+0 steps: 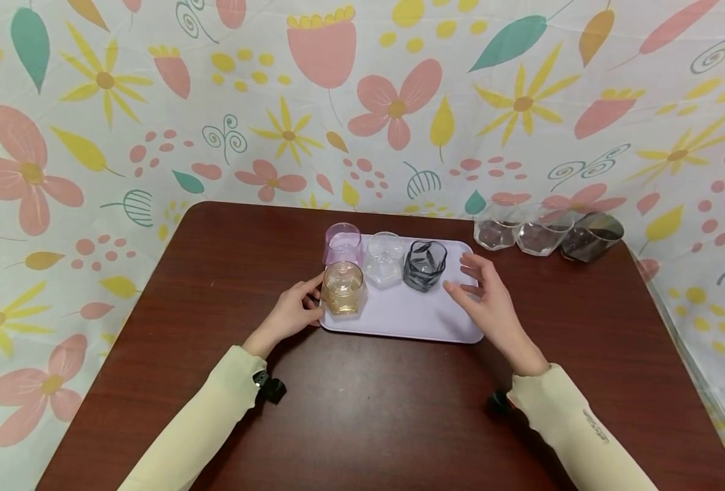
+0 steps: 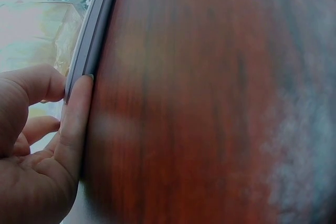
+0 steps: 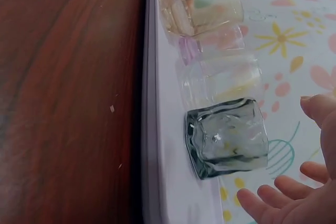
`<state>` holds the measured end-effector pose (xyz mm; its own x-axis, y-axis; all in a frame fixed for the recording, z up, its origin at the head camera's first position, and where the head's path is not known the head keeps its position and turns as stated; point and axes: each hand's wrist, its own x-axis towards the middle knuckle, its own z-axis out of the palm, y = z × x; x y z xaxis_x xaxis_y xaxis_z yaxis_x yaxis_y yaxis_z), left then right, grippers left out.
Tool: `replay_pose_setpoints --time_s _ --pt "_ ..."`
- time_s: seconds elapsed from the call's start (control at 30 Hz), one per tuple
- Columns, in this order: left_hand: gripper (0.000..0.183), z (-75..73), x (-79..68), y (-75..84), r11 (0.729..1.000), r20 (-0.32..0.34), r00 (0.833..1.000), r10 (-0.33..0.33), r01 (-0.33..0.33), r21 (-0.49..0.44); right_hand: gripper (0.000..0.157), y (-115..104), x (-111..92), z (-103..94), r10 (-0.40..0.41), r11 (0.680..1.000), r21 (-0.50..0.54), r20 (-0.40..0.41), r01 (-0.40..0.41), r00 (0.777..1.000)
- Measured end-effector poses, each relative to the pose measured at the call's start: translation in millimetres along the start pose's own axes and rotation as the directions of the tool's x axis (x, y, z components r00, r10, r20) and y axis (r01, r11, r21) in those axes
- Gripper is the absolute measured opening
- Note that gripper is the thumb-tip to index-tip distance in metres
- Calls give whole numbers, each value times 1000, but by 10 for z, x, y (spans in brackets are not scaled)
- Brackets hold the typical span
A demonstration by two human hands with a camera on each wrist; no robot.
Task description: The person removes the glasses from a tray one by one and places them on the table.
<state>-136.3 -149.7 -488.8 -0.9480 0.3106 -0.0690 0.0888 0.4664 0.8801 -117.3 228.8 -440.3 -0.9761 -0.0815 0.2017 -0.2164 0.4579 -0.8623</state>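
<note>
A pale lilac tray (image 1: 408, 319) lies on the table with several glasses on it. At its left end stands an amber glass (image 1: 344, 292), with a purple glass (image 1: 342, 240) behind it. A clear glass (image 1: 385, 262) and a smoky grey glass (image 1: 425, 266) follow to the right. My left hand (image 1: 288, 310) pinches the tray's left edge beside the amber glass, thumb (image 2: 76, 103) along the outer rim. Over the tray's right end, my right hand (image 1: 494, 307) is spread with nothing in it, fingers apart from the grey glass (image 3: 226, 140).
Toward the back right corner of the brown table (image 1: 350, 409) stand two clear glasses (image 1: 495, 235) and a dark glass (image 1: 592, 239) in a row. A flower-patterned cloth (image 1: 362, 170) hangs right behind the table's back edge.
</note>
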Motion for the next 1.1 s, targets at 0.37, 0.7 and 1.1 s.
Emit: replay_pose_setpoints --time_s 0.37,0.7,1.1 --pt "79 4 4 8 1000 4 1000 -9 9 3 85 14 282 163 117 993 -32 98 -114 988" --pt "79 8 -5 16 1000 0 1000 -2 2 -4 93 24 411 247 141 988 -83 144 -131 979" --pt "79 12 -12 30 1000 2 1000 2 -2 -6 93 75 491 258 161 984 -104 191 -143 968"
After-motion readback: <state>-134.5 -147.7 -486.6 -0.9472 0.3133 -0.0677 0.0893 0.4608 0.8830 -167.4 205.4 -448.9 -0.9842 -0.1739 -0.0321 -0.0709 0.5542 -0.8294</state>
